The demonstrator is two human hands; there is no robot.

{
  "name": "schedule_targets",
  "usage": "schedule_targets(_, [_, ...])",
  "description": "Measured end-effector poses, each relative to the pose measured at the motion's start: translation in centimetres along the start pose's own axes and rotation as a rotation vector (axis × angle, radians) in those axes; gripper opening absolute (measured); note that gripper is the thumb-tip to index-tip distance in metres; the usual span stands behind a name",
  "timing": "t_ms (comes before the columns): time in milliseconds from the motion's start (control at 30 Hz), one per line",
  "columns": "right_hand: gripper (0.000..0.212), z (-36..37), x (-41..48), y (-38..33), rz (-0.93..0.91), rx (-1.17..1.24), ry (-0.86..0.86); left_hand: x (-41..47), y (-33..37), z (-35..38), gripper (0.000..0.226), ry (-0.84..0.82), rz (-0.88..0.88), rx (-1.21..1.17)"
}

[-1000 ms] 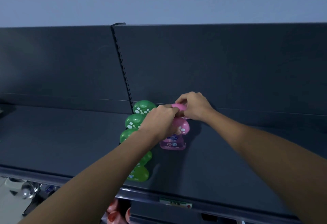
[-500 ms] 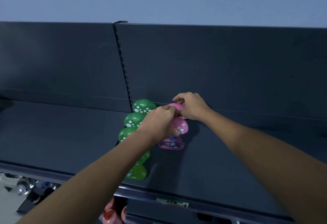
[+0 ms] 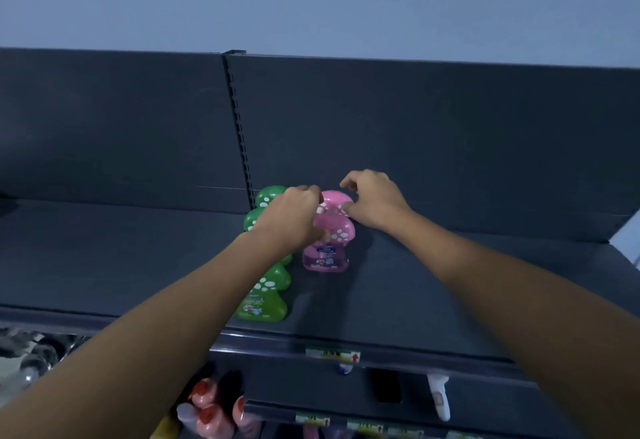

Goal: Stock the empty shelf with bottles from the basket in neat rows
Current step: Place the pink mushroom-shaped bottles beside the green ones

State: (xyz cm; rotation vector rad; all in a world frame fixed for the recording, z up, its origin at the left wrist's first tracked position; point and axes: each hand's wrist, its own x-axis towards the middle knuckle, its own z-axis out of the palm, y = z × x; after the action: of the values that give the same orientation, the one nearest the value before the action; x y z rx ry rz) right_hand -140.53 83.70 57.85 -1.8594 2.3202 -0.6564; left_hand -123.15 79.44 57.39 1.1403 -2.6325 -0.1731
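Lifting clear, my right hand has released the rear pink bottle, squared in its row; whether my left hand grips it, I can't tell.

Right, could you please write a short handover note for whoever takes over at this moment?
Left hand: fingers curled at front pink bottle, grip hidden.
Right hand: thumb on rear pink bottle, other fingers off it.
Done: green row and both pink bottles stand on the shelf.
Left: fill out the pink row; basket not in view.
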Motion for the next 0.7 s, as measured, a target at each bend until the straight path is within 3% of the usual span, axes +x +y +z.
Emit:
schedule_targets(233, [0.036, -0.9, -7.8, -4.3, 0.096, -0.012, 0.066, -6.0, -0.2, -2.6, 0.029, -0.002, 0.046, -0.044])
schedule_targets(433, [0.031, 2.3, -15.5, -7.0, 0.150, 0.008, 0.068, -12.5, -1.4, -0.8, 0.033, -0.119, 0.093, -0.087])
schedule_targets(700, [0.034, 10.4, -23.6, -6.2, 0.223, 0.004, -0.177, -19.7, -3.6, 6.9, 0.036, -0.325, 0.060, -0.143])
